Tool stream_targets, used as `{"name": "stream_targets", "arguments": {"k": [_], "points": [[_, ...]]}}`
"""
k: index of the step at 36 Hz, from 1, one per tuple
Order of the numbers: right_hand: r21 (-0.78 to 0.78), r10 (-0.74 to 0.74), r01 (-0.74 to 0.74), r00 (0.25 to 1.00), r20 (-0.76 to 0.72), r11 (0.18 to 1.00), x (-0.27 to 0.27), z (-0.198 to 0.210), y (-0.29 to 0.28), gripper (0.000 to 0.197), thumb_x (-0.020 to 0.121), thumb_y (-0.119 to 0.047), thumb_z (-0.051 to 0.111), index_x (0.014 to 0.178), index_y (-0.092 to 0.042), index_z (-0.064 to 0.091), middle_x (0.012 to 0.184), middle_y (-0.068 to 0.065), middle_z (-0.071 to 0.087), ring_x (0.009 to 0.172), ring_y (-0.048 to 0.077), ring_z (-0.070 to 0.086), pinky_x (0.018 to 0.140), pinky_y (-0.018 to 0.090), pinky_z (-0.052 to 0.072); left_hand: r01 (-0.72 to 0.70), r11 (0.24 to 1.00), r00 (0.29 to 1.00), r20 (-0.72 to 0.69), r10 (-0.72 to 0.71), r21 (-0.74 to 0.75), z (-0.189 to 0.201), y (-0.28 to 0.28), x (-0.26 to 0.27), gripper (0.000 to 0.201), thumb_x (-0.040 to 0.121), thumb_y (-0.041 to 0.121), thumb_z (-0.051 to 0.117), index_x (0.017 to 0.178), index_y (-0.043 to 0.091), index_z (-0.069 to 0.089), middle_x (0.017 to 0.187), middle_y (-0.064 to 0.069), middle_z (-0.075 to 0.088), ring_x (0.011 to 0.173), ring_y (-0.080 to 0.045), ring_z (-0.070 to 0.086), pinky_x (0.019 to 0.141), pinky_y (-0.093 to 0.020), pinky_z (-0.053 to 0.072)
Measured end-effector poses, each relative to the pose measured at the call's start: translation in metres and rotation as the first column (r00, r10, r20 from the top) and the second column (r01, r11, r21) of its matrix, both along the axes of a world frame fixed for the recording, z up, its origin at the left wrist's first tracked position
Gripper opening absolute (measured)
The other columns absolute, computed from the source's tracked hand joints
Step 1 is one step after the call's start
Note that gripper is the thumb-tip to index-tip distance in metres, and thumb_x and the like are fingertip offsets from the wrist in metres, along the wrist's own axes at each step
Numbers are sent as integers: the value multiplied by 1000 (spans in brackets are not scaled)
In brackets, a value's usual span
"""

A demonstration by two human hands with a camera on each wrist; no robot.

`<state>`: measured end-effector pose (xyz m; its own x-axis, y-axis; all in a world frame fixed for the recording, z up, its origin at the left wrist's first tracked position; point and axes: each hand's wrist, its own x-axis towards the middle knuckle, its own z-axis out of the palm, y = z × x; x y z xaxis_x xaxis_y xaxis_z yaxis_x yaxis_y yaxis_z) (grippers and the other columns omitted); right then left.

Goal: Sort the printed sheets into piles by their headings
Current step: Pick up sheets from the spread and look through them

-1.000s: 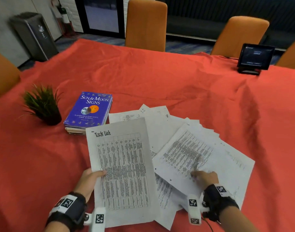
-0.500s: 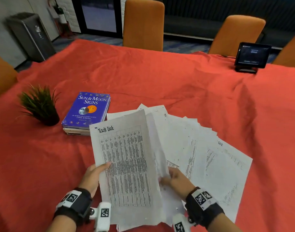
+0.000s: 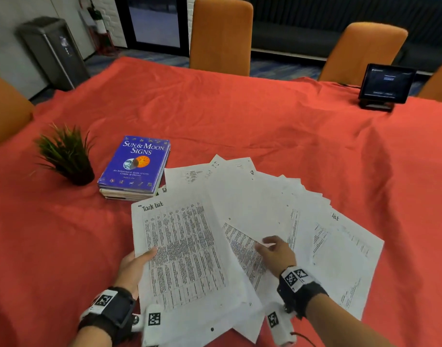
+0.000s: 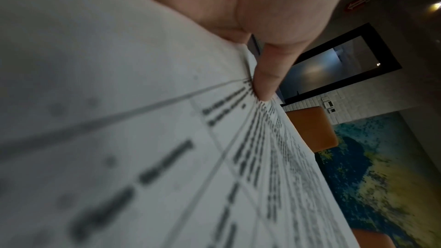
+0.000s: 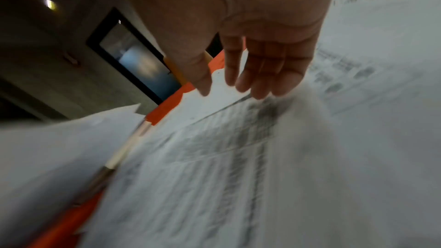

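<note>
Sheets (image 3: 277, 201) are fanned across the worktop (image 3: 265, 121) so headings show. The "Task List" sheet (image 3: 179, 249) is pinched at its edge by the left hand (image 3: 132, 269), kept apart; the right hand (image 3: 277, 254) hovers with fingers relaxed, holding nothing.

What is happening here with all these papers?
A person is sorting printed sheets on a red tablecloth. The left hand holds a "Task list" sheet by its edge. The right hand, fingers straight, reaches over the fanned-out sheets. No separate piles show yet.
</note>
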<state>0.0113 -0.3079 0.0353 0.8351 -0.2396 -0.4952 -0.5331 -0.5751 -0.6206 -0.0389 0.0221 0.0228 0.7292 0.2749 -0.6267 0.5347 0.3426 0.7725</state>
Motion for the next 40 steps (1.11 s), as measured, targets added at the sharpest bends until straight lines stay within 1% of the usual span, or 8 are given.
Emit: {"name": "stream_targets", "arguments": {"k": [5, 11, 17, 20, 23, 30, 35, 40], "points": [[192, -343, 400, 900, -270, 896, 21, -22, -29, 34, 86, -27, 67, 102, 2, 62, 79, 12, 68, 64, 28, 66, 66, 42, 61, 19, 999, 999, -36, -17, 38, -5, 6, -5, 32, 84, 14, 68, 115, 7, 64, 110, -16, 71, 103, -34, 66, 98, -55, 46], [418, -559, 715, 699, -446, 561, 29, -30, -26, 17, 93, -14, 54, 91, -1, 44, 43, 11, 44, 31, 13, 31, 40, 20, 33, 38, 998, 998, -58, -36, 44, -4, 5, -8, 29, 86, 9, 65, 115, 9, 65, 108, -15, 71, 101, -32, 67, 97, -52, 47], [398, -551, 693, 720, -422, 601, 38, -26, -21, 16, 90, -13, 59, 85, -2, 49, 48, 15, 54, 34, 22, 50, 41, 33, 50, 72, 995, 996, -49, -69, 68, -3, 6, -9, 28, 85, 10, 66, 113, 12, 65, 109, -12, 71, 101, -30, 67, 96, -48, 48], [373, -504, 590, 807, -308, 716, 38, -22, -21, 18, 91, -2, 57, 108, 0, 56, 80, 15, 63, 66, 26, 64, 72, 40, 59, 86, 991, 996, -42, -81, 108, -6, 11, -10, 30, 82, 14, 70, 111, 15, 67, 112, -9, 71, 106, -29, 66, 100, -52, 44], [370, -544, 537, 834, -96, 758, 37, -12, -17, 30, 88, 5, 53, 111, -13, 55, 85, 21, 66, 62, 29, 65, 58, 37, 59, 112, 982, 994, -18, -110, 152, -3, 12, -9, 26, 82, 16, 71, 107, 20, 69, 109, -5, 73, 104, -27, 67, 99, -52, 46], [256, 5, -59, 979, 206, 965, 44, 43, -13, 34, 87, 9, 49, 108, -4, 72, 100, 17, 70, 72, 26, 65, 81, 39, 56, 81, 904, 974, 162, -162, 419, 32, 4, -1, 28, 89, 5, 62, 113, 20, 61, 100, 7, 67, 99, -19, 64, 91, -38, 50], [-284, 387, -291, 836, 389, 913, 52, 72, -10, 33, 87, -1, 59, 116, -11, 71, 112, 7, 70, 100, 26, 66, 88, 26, 49, -106, 821, 934, 340, -111, 560, 63, 9, 12, 47, 86, -2, 62, 126, 20, 50, 116, -2, 62, 105, -20, 59, 89, -35, 47], [-580, 529, -170, 658, 535, 797, 68, 103, -16, 11, 81, -16, 72, 91, -18, 77, 91, 4, 63, 87, 28, 59, 71, 36, 51, -241, 801, 875, 481, -65, 548, 79, 22, 23, 81, 83, -14, 58, 140, 37, 34, 136, 9, 50, 121, -1, 49, 101, -28, 38]]}}
